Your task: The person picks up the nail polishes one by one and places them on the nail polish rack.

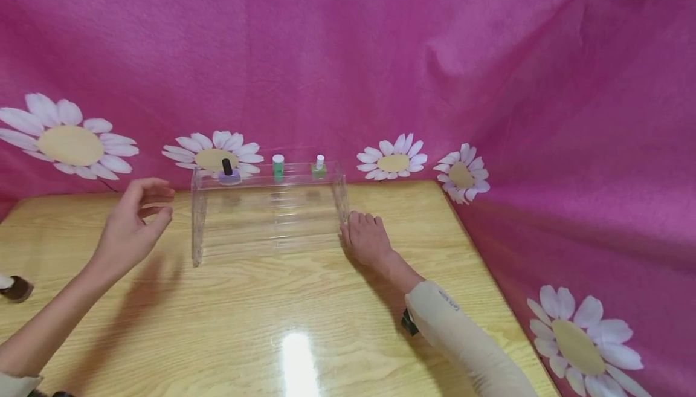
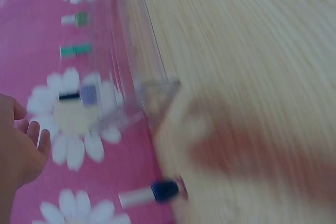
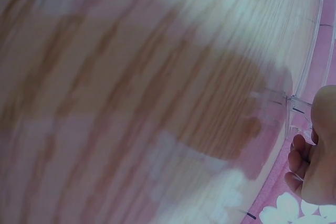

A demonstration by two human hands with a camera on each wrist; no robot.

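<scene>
Beige-sleeved, the right grip (image 1: 370, 240) touches a clear, rectangular plastic rack (image 1: 274, 216).

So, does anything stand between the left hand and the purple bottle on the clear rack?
At most the left end of the clear rack: the left hand is off that side, holding nothing, and the purple bottle sits on top near that end. Nothing else is visible between them.

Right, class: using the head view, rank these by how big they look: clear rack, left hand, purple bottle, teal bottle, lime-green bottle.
1. Clear rack
2. Left hand
3. Purple bottle

Teal bottle and lime-green bottle come last, too alike to rank.
</scene>
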